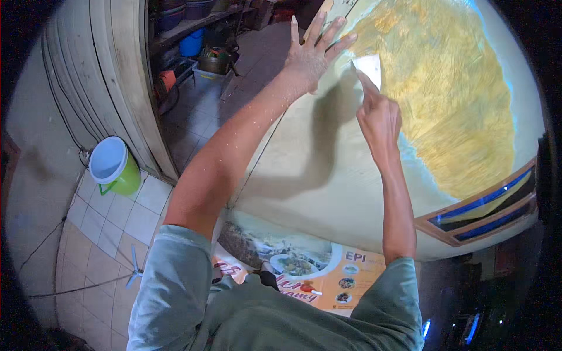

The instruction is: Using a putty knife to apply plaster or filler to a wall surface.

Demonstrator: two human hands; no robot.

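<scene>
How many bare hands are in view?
2: the left hand, fingers spread at the pale wall; the right hand, lower right, holding a flat white scraper. No others show.

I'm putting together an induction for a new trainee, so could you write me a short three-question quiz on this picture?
1. Which hand holds the flat-bladed tool?
2. True or false: the green bucket is on the person's left side.
3. How are the fingers of the left hand arranged?
A) Curled into a fist
B) Spread apart
C) Wrapped around a handle

Key:
1. The right hand.
2. True.
3. B.
</scene>
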